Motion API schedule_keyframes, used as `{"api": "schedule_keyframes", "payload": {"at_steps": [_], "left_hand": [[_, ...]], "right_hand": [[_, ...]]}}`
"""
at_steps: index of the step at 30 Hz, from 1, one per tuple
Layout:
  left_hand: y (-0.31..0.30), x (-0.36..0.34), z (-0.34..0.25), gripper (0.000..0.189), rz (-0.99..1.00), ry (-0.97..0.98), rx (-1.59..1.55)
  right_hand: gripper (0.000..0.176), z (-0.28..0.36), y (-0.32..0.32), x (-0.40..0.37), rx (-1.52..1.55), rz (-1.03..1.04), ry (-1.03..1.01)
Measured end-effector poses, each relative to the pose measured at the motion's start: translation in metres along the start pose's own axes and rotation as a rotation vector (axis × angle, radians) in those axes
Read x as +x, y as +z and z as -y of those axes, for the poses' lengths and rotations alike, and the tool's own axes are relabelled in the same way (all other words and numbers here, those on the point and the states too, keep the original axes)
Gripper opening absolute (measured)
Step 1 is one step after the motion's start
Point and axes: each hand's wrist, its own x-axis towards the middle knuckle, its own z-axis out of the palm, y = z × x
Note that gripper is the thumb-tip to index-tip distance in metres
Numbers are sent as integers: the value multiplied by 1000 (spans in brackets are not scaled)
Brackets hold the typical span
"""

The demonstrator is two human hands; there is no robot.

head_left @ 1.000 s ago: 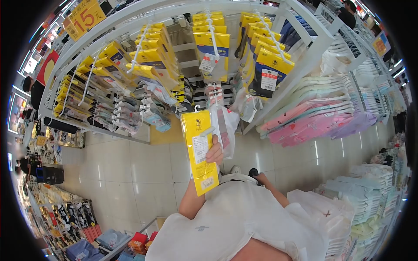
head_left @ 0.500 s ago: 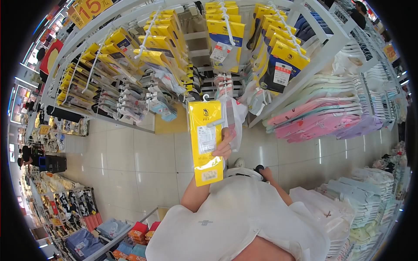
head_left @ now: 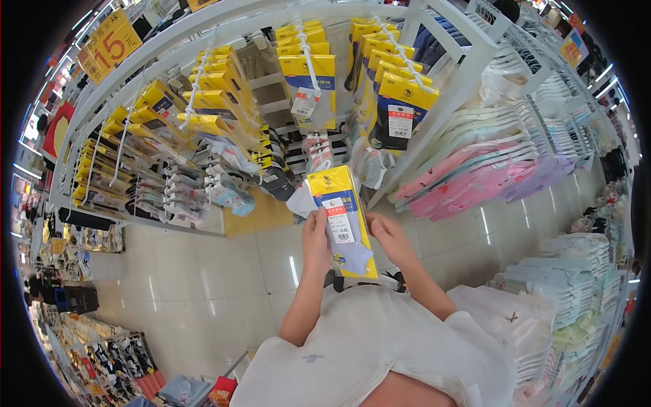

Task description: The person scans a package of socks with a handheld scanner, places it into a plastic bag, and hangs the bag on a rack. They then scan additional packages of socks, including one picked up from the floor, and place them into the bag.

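Note:
A yellow and blue pack of socks (head_left: 349, 254) is upright in front of my chest, its front now facing me. Pale grey-lilac sock fabric shows in its lower part, under a white and red price label (head_left: 339, 220). My left hand (head_left: 316, 241) is closed on the pack's left edge, thumb near the label. My right hand (head_left: 390, 239) has curled fingers at the right edge and seems to pinch it; its fingertips are partly hidden. Behind my left hand a white piece (head_left: 301, 201) sticks out; I cannot make out what it is.
A white rack (head_left: 451, 102) ahead holds rows of yellow sock packs (head_left: 220, 95) on hooks. Pastel garments (head_left: 475, 173) hang to the right, with more stacked clothes (head_left: 576, 271) below. An orange price sign (head_left: 108, 46) is at upper left. Tiled floor (head_left: 203, 271) lies below.
The pack has turned from its labelled back to its front and moved slightly right. My right hand has come up from beside my body to the pack's right edge. The view has shifted.

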Motion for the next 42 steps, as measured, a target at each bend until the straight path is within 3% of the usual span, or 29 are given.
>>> {"api": "schedule_keyframes", "payload": {"at_steps": [3, 12, 21, 42], "left_hand": [[-10, 5, 4, 24, 26, 88, 24], [-13, -12, -18, 31, 103, 60, 267], [-12, -14, -21, 31, 130, 57, 81], [-16, -14, -22, 24, 57, -31, 28]], "right_hand": [[30, 1, 9, 1, 102, 21, 25], [20, 23, 11, -2, 157, -115, 86], [23, 6, 13, -3, 275, -100, 166], [22, 6, 17, -3, 374, -121, 205]]}}
